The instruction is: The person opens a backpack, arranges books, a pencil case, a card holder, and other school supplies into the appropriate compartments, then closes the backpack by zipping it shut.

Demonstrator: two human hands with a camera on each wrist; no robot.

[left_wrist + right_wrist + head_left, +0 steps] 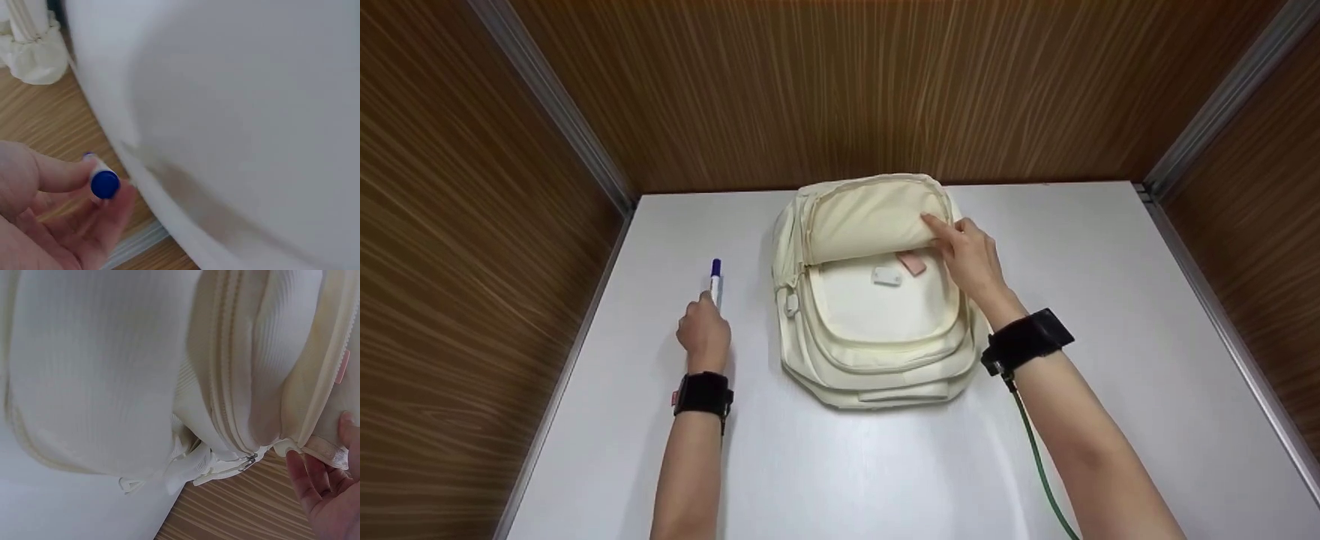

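Observation:
A cream backpack (817, 375) lies on the white table with its front pocket unzipped. My right hand (971, 259) pinches the edge of the pocket's folded-back flap (870, 217); in the right wrist view, the thumb and fingers of that hand (332, 486) are on either side of the fabric edge. To the left of the bag, my left hand (705, 330) holds a white marker (715, 281) with a blue cap. Up close in the left wrist view, the marker's round blue end (104, 184) sits between thumb and fingers.
On the exposed pocket panel are a small pink rectangle (913, 262) and a small white one (886, 277). Wood-grain walls (885, 90) enclose the white table (855, 472) at the back and sides. A green cable (1039, 457) trails from the right wristband (1027, 341).

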